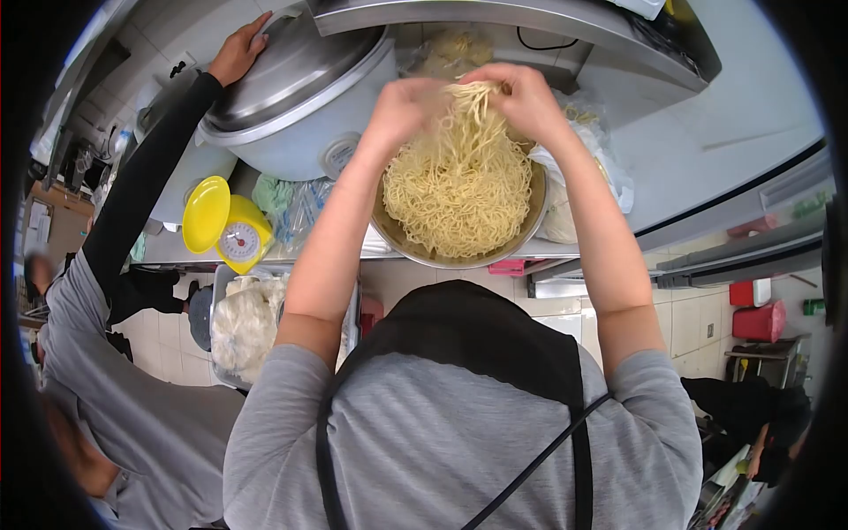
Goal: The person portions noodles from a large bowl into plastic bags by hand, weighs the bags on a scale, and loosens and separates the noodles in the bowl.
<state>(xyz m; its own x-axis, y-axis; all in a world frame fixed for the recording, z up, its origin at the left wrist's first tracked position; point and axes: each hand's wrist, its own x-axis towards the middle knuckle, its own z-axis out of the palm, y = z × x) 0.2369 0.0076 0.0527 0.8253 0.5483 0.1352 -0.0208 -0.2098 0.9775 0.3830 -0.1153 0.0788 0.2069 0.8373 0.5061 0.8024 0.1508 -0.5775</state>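
Thin yellow noodles (459, 199) fill a round metal bowl (413, 251) on the counter in front of me. Above the bowl, my right hand (519, 99) is closed on a bunch of noodles lifted out of the heap, with strands hanging down. My left hand (413, 108) is beside that bunch, on its left; motion blur smears its fingers, and whether it grips any strands cannot be made out.
A co-worker's hand (237, 53) rests on the lid (291, 75) of a large pot at the left. A yellow scale (243, 240), plastic bags (565, 208), a tub of white bags (249, 327) and a steel shelf edge (530, 25) surround the bowl.
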